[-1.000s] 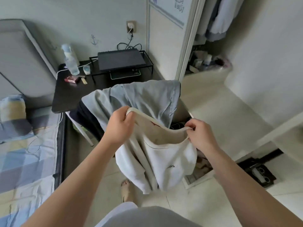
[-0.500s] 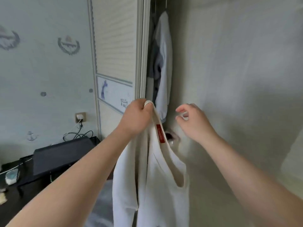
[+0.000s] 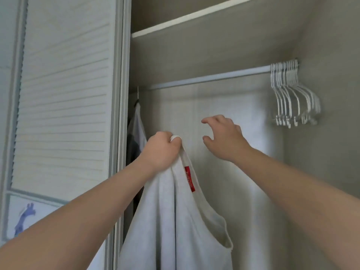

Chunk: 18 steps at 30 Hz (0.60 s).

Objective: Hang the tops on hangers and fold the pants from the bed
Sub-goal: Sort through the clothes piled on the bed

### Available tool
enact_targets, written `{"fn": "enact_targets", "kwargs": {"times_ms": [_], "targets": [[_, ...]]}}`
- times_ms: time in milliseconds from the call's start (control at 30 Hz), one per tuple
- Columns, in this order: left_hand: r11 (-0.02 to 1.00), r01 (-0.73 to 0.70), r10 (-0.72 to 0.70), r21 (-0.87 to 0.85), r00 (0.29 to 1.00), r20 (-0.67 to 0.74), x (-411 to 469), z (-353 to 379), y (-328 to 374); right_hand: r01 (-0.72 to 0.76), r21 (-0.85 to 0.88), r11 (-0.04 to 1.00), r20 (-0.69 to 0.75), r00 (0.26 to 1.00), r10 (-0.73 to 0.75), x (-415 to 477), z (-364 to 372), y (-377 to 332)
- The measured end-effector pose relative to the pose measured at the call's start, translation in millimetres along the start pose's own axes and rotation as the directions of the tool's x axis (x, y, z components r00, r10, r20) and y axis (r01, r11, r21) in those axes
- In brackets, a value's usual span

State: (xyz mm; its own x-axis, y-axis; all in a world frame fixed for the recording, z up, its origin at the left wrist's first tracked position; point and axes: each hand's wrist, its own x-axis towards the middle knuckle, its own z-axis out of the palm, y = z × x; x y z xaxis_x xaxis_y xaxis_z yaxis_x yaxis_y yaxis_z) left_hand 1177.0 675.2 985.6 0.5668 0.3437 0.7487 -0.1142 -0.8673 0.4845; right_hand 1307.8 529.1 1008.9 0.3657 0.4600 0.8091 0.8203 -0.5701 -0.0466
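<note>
One white top (image 3: pixel 169 230) hangs at 6 o'clock from the left hand (image 3: pixel 161 151), whose fingers are clenched around its neckline, a red label (image 3: pixel 189 179) just below. The right hand (image 3: pixel 224 139), near the centre, holds nothing; its fingers are spread and loosely bent. A bunch of white hangers (image 3: pixel 292 94) hangs on the rod (image 3: pixel 204 78) at 2 o'clock, well apart from both hands.
</note>
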Motion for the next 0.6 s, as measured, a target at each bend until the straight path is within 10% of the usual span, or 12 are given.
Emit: {"fn": "enact_targets", "kwargs": {"times_ms": [600], "targets": [[0.981, -0.185, 0.19, 0.057, 0.976, -0.104, 193, 70, 47, -0.374, -0.71, 0.596, -0.197, 0.919, 0.341, 107, -80, 124]]}}
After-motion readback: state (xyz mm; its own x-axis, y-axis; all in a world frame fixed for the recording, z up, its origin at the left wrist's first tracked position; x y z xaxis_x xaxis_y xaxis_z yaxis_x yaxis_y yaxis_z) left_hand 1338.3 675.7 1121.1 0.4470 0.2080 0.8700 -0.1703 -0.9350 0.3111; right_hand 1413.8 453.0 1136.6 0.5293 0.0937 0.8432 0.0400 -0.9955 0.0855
